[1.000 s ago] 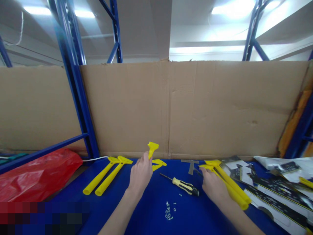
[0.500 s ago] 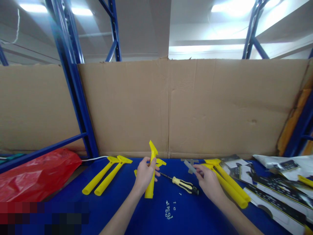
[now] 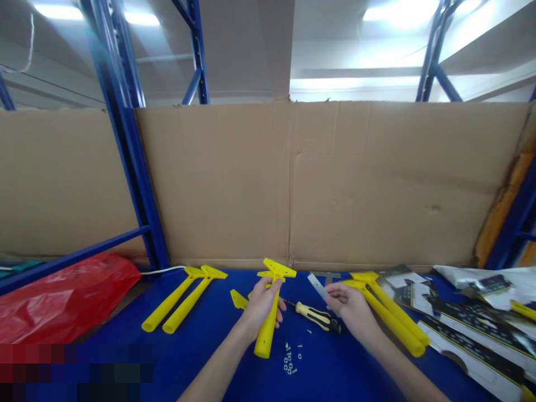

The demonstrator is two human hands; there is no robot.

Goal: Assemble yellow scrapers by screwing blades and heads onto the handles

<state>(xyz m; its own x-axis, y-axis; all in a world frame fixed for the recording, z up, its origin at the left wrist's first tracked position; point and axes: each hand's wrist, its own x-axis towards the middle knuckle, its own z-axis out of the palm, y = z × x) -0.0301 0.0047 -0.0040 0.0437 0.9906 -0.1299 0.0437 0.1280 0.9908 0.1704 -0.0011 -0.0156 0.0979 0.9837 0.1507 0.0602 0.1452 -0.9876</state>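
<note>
My left hand (image 3: 262,312) is closed round the stem of a yellow scraper handle (image 3: 264,340), its flat T-shaped head up and facing me. In my right hand (image 3: 352,310) is a thin flat metal blade (image 3: 317,286), pinched between thumb and fingers, apart from the handle. Behind my left hand lies another yellow piece (image 3: 238,300), partly hidden. A screwdriver (image 3: 315,316) with a cream and black grip rests between my hands. Several small screws and nuts (image 3: 288,362) are scattered nearer to me. More metal strips (image 3: 330,275) lie beyond my right hand.
Two yellow handles (image 3: 184,301) lie on the blue table (image 3: 201,346) at left, two more (image 3: 396,312) beside my right forearm. Black and white packaging cards (image 3: 481,346) cover the right side. A red plastic bag (image 3: 75,296) sits far left. Cardboard (image 3: 226,184) walls the back.
My left hand has turned the yellow handle so its head faces me and tilted its top away to the right. The blade in my right hand has moved slightly left.
</note>
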